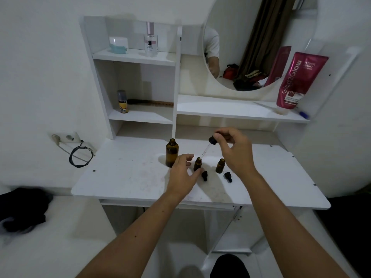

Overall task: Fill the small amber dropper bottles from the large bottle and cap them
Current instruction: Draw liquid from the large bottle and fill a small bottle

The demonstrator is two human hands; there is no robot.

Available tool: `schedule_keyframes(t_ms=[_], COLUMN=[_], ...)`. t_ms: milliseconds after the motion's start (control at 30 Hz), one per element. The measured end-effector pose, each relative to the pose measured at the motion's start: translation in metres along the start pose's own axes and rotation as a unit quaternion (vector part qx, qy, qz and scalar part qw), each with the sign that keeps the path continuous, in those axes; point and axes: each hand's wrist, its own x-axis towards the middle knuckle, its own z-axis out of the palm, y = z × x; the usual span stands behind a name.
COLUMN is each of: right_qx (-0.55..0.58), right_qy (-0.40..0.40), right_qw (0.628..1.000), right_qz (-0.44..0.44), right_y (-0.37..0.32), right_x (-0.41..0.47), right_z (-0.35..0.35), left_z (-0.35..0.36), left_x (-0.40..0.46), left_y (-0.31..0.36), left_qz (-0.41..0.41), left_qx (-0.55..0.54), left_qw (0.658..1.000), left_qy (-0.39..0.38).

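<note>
Small amber bottle point(197, 163), frame centre: my right hand point(230, 151) pinches the dropper point(208, 146) above its mouth, my left hand point(183, 171) is relaxed beside it; a nudge could tip it.

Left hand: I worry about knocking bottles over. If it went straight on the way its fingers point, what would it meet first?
Probably the small amber bottle just beyond the left hand; depth is uncertain.

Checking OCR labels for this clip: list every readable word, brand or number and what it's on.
"Glad2Glow", running along the pink tube on the right shelf.
"10x", same tube, near its lower end.
"RETINOL", "BRIGHT" are likely the small lines near the tube's top, but too blurred to be sure.
Clear spray bottle, top shelf: dark label, unreadable.
Small yellow-labelled bottle, middle shelf: print too blurred.
Large amber bottle and small amber bottles: no text visible.
</note>
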Motion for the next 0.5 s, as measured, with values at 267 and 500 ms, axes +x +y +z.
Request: schedule_keyframes(t_ms=[267, 500], right_qx=[-0.024, -0.024], right_qy=[-0.021, -0.052], right_qw=[0.999, 0.998], right_qz=[-0.018, -0.022], right_y=[0.01, 0.016], right_x=[0.0, -0.004], right_z=[0.012, 0.027], left_z=[0.009, 0.01], left_x=[0.011, 0.013], left_y=[-0.003, -0.007], left_qz=[-0.001, 0.009], left_qx=[0.026, 0.028], left_qw=[1.0, 0.999], left_qy=[-0.016, -0.019])
